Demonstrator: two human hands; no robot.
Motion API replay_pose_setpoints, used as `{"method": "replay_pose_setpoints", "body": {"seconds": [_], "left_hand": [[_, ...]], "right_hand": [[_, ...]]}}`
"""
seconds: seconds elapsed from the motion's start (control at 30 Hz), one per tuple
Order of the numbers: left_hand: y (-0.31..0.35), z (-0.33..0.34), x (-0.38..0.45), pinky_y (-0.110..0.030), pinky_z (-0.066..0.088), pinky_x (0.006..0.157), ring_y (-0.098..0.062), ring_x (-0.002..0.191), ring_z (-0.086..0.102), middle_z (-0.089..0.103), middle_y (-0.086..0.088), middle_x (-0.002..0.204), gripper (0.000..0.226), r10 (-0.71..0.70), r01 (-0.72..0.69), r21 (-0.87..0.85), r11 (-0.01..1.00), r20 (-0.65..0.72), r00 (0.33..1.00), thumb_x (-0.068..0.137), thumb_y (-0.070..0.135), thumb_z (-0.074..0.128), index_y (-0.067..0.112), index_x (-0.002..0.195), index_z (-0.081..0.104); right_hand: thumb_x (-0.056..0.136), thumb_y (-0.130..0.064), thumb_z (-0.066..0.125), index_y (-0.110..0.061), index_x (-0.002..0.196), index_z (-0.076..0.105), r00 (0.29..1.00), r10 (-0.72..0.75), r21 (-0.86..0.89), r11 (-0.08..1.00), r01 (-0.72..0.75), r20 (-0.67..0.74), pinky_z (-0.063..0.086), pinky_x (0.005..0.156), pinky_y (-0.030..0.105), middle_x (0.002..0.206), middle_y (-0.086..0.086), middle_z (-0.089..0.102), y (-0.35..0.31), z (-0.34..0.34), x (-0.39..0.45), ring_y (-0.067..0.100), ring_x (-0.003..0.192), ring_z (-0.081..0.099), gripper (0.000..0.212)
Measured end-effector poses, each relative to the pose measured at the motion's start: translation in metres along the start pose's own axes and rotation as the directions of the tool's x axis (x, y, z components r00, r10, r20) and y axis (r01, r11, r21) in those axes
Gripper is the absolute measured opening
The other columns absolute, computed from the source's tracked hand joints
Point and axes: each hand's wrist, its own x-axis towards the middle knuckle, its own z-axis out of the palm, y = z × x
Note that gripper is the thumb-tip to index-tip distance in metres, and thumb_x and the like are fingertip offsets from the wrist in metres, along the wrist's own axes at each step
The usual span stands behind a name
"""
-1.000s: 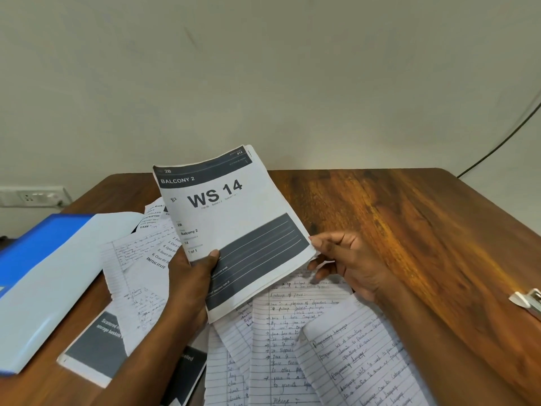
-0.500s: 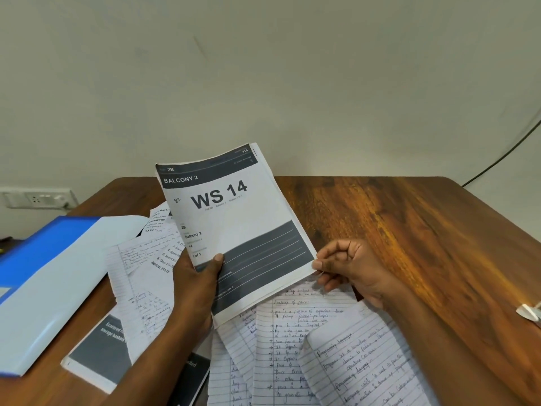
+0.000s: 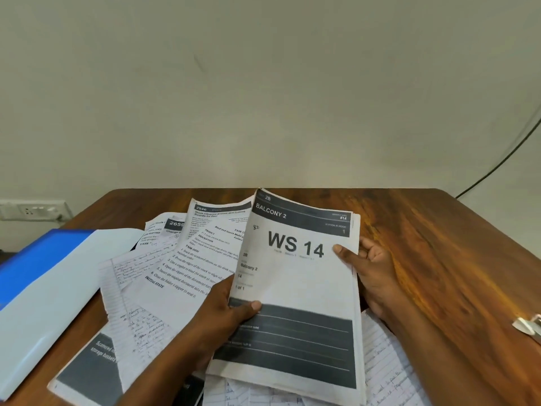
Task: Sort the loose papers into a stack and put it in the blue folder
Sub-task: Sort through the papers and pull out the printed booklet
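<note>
Since the earlier frame, one "WS 14" stack (image 3: 295,288) has been lowered and turned upright, gripped at its left edge by the left hand (image 3: 222,315) and at its right edge by the right hand (image 3: 369,273). Left of the left fingers, several flat printed and lined loose sheets (image 3: 164,282) are fanned over the wooden counter (image 3: 439,244), and one smooth blue folder (image 3: 44,288) is lying open beyond them.

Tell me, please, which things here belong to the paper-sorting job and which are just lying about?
Job: WS 14 sheet stack held by left hand and right hand; loose papers; blue folder.
Lying about: wall socket; black cable; metal clip.
</note>
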Motion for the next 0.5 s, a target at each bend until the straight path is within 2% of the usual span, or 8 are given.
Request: {"method": "replay_pose_setpoints", "body": {"seconds": [0.07, 0.2, 0.27, 0.4, 0.5], "left_hand": [[0.0008, 0.0001, -0.001, -0.035, 0.059, 0.097, -0.017, 0.112, 0.072, 0.078, 0.007, 0.117, 0.037, 0.003, -0.003, 0.029, 1.0, 0.016, 1.0, 0.094, 0.013, 0.075, 0.027, 0.126, 0.062], [-0.0001, -0.0021, -0.0003, -0.045, 0.055, 0.105, -0.02, 0.117, 0.069, 0.076, 0.006, 0.121, 0.041, -0.007, 0.006, 0.047, 0.999, 0.021, 1.0, 0.093, 0.014, 0.077, 0.029, 0.128, 0.062], [-0.0008, -0.0033, 0.0007, -0.047, 0.055, 0.105, -0.022, 0.116, 0.07, 0.077, 0.005, 0.121, 0.043, -0.014, 0.013, 0.048, 0.999, 0.014, 1.0, 0.091, 0.013, 0.079, 0.028, 0.128, 0.063], [-0.0012, -0.0047, 0.0028, -0.048, 0.06, 0.098, -0.024, 0.107, 0.076, 0.08, 0.002, 0.116, 0.047, -0.042, 0.042, -0.035, 0.999, 0.003, 0.999, 0.087, 0.002, 0.079, 0.021, 0.127, 0.065], [-0.0031, -0.0054, 0.0047, -0.05, 0.061, 0.096, -0.027, 0.109, 0.075, 0.079, 0.001, 0.119, 0.051, -0.037, 0.034, -0.08, 0.996, -0.029, 0.999, 0.086, 0.0, 0.079, 0.023, 0.129, 0.064]], "right_hand": [[0.09, -0.01, 0.076, -0.013, 0.119, 0.068, 0.996, -0.038, -0.007, 0.999, 0.037, -0.082, 0.066, 0.08, 0.043, 0.113, 0.005, 0.08, 0.0019, -0.0015, 0.0037, 0.027, 0.1, 0.079, 0.03], [0.093, -0.008, 0.074, -0.016, 0.111, 0.071, 0.971, -0.165, -0.079, 0.985, 0.153, -0.175, 0.066, 0.073, 0.033, 0.104, -0.005, 0.082, 0.0059, -0.0045, 0.0089, 0.021, 0.096, 0.079, 0.019], [0.095, -0.01, 0.072, -0.02, 0.109, 0.071, 0.962, -0.2, -0.107, 0.977, 0.183, -0.184, 0.065, 0.069, 0.029, 0.1, -0.011, 0.081, 0.0059, -0.005, 0.0083, 0.018, 0.094, 0.079, 0.017], [0.096, -0.012, 0.072, -0.028, 0.109, 0.073, 0.954, -0.242, -0.14, 0.966, 0.219, -0.179, 0.066, 0.069, 0.031, 0.101, -0.016, 0.081, 0.0065, -0.0048, 0.007, 0.015, 0.094, 0.079, 0.021], [0.094, -0.011, 0.073, -0.03, 0.112, 0.074, 0.93, -0.349, -0.277, 0.911, 0.307, -0.118, 0.063, 0.068, 0.022, 0.099, -0.03, 0.077, 0.0076, -0.0006, 0.0041, 0.003, 0.094, 0.076, 0.026]]}}
